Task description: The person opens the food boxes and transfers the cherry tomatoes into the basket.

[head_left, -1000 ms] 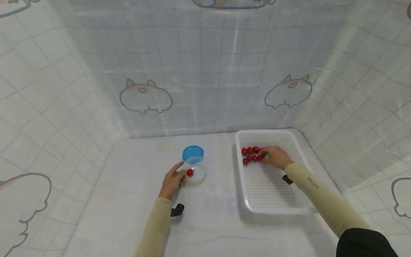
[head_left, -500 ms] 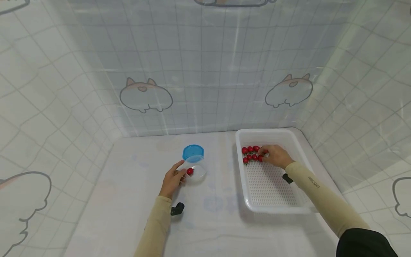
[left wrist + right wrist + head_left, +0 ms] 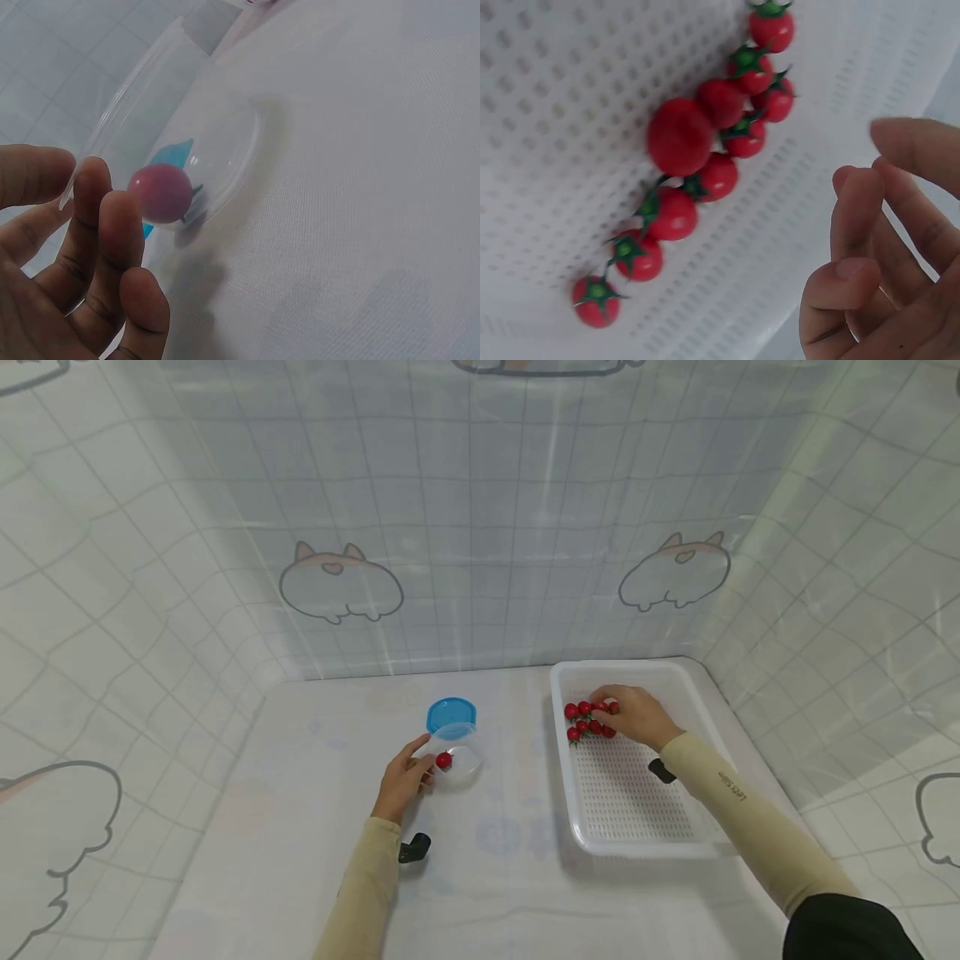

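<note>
In the head view my left hand [image 3: 401, 781] pinches the rim of a small clear plastic container [image 3: 467, 767]. The left wrist view shows that rim between thumb and fingers, the container [image 3: 225, 142] tilted close over the white surface. Inside lies one red cherry tomato [image 3: 161, 193] with a green stem. My right hand [image 3: 636, 714] is over the white perforated basket [image 3: 652, 850], fingers loosely bent at the row of cherry tomatoes [image 3: 584, 708], partly covering it. From the right wrist, nothing shows between its fingertips; several tomatoes [image 3: 679, 137] lie beside the hand.
A blue lid [image 3: 452, 713] lies behind the clear container, overlapping it in the head view. Tall basket walls surround the tomatoes at the right. Tile-patterned sheeting [image 3: 495, 527] closes off the back and both sides of the white table [image 3: 300, 827].
My right hand has shifted slightly back and left over the tomatoes, uncovering a couple at the right end of the rows. My left hand and the container have stayed in place.
</note>
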Available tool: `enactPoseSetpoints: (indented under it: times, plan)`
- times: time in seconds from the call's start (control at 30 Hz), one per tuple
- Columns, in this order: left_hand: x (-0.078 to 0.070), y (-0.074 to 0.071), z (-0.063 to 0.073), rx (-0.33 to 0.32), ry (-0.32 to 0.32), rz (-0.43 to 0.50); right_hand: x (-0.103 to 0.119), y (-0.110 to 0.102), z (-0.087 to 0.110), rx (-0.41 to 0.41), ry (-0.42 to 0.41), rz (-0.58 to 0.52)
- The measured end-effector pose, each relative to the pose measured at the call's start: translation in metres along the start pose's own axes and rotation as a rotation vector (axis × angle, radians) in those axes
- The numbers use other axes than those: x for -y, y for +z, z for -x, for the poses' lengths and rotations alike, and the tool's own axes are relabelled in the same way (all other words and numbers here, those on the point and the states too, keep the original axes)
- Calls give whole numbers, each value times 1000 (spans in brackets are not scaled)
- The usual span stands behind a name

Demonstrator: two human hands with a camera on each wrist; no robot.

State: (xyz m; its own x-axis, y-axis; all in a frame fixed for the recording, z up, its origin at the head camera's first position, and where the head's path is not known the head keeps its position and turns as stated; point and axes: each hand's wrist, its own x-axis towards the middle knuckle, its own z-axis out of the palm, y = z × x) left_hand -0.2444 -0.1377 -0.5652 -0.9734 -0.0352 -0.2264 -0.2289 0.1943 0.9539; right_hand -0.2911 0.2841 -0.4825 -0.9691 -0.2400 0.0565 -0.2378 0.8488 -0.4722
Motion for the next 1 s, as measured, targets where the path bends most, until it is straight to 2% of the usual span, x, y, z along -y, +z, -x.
enactPoseSetpoints:
  times: [0.13, 0.37, 1.0]
  plan:
    - [1, 0, -1, -1, -3, -6, 13, -2, 1, -7, -22, -37]
    - [0, 0, 1, -4, -3, -12, 33, -1, 2, -49, -139, -74]
    - [0, 0, 2, -12, -16, 10, 70, 7, -2, -42, -213, -143]
